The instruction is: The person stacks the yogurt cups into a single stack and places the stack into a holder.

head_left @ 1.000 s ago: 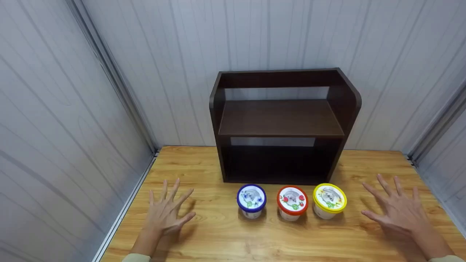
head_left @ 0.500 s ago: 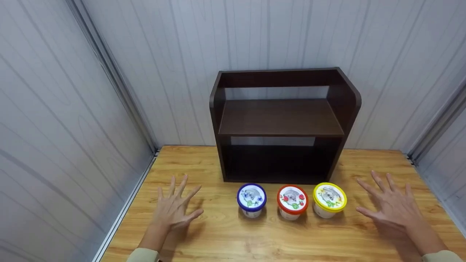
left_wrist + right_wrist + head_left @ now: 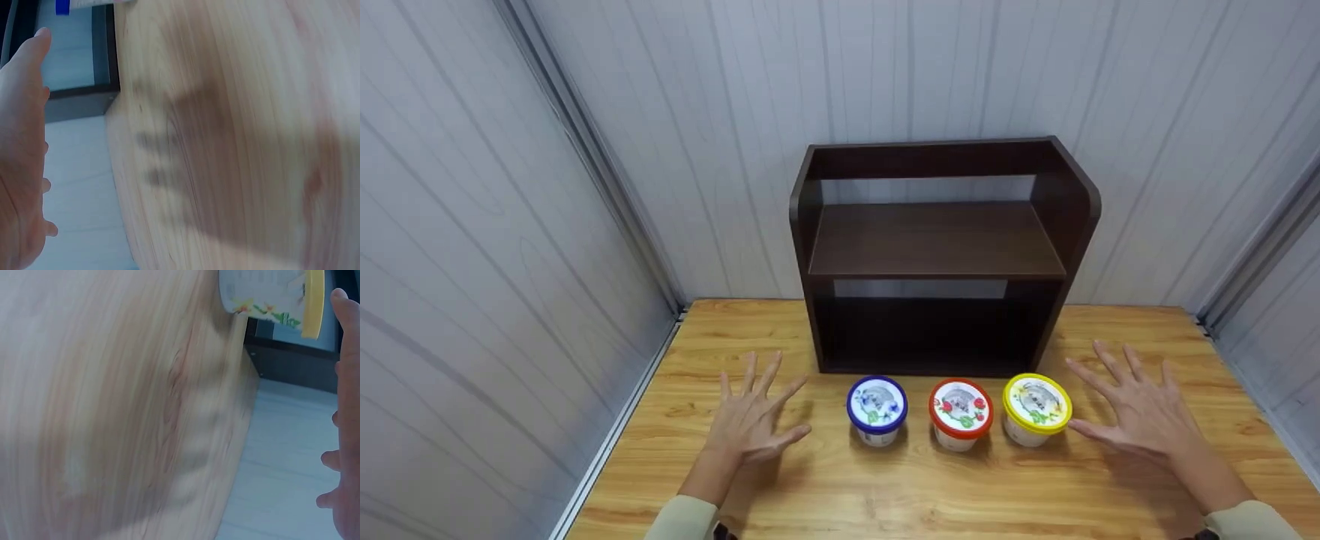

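Observation:
Three small lidded tubs stand in a row on the wooden table (image 3: pixel 930 495): a blue-lidded tub (image 3: pixel 877 405), a red-lidded tub (image 3: pixel 961 409) and a yellow-lidded tub (image 3: pixel 1037 405), each lid printed with flowers. My left hand (image 3: pixel 754 420), fingers spread, hovers left of the blue-lidded tub and holds nothing. On the other side my right hand (image 3: pixel 1136 412) is spread too, its thumb tip close to the yellow lid; whether they touch I cannot tell. In the right wrist view the yellow-lidded tub (image 3: pixel 275 298) shows near that thumb. Both hands cast shadows on the table below.
Behind the tubs stands a dark brown two-level shelf (image 3: pixel 937 240), its front bottom edge just beyond them. Pale panelled walls (image 3: pixel 720 150) close off the back and both sides of the table.
Both hands have moved inward and slightly forward, the left to the right and the right to the left, nearer the tubs. The tubs have stayed in place.

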A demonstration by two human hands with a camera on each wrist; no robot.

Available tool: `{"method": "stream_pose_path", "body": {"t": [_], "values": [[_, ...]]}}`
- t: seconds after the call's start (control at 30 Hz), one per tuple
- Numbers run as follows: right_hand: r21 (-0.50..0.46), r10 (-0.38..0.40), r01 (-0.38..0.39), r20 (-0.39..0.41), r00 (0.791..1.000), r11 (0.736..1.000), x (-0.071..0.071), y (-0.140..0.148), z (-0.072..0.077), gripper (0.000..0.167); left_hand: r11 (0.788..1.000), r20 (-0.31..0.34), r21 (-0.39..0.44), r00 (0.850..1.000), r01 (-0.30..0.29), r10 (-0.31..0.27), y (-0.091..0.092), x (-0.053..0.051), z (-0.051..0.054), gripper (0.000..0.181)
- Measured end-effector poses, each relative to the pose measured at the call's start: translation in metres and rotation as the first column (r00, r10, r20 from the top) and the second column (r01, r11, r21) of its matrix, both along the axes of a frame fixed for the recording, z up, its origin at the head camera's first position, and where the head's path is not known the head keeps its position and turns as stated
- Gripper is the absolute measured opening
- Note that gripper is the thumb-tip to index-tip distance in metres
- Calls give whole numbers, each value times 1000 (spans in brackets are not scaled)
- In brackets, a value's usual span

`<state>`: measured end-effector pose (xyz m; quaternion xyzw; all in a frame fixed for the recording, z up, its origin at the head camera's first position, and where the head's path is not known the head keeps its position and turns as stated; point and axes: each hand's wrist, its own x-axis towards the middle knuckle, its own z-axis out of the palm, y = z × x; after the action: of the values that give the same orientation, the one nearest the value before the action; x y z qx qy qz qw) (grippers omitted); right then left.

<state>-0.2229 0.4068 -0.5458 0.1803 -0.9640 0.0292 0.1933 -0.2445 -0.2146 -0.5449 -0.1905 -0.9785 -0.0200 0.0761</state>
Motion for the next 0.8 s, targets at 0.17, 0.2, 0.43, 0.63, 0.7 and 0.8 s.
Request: {"method": "stream_pose_path", "body": {"t": [0.17, 0.2, 0.43, 0.63, 0.7, 0.8], "values": [[-1, 40, -40, -54, 998, 999, -3, -11, 4, 100, 999, 0, 19, 1000, 28, -28, 16, -1, 0, 82], [-2, 49, -50, -66, 997, 999, -4, -13, 4, 101, 999, -1, 26, 999, 33, -33, 19, -1, 0, 82], [-19, 82, -84, -83, 993, 996, -9, -27, 6, 102, 995, 33, 76, 997, 65, -68, 37, -2, 1, 82], [-40, 69, -69, -11, 998, 997, -9, -37, 9, 101, 990, 54, 111, 994, 85, -92, 49, -4, 2, 82], [-43, 62, -61, 8, 998, 997, -10, -39, 12, 101, 986, 62, 135, 993, 93, -103, 52, -6, 2, 83], [-33, 55, -55, 10, 998, 998, -12, -42, 14, 100, 979, 81, 175, 990, 100, -116, 57, -9, 2, 84]]}}
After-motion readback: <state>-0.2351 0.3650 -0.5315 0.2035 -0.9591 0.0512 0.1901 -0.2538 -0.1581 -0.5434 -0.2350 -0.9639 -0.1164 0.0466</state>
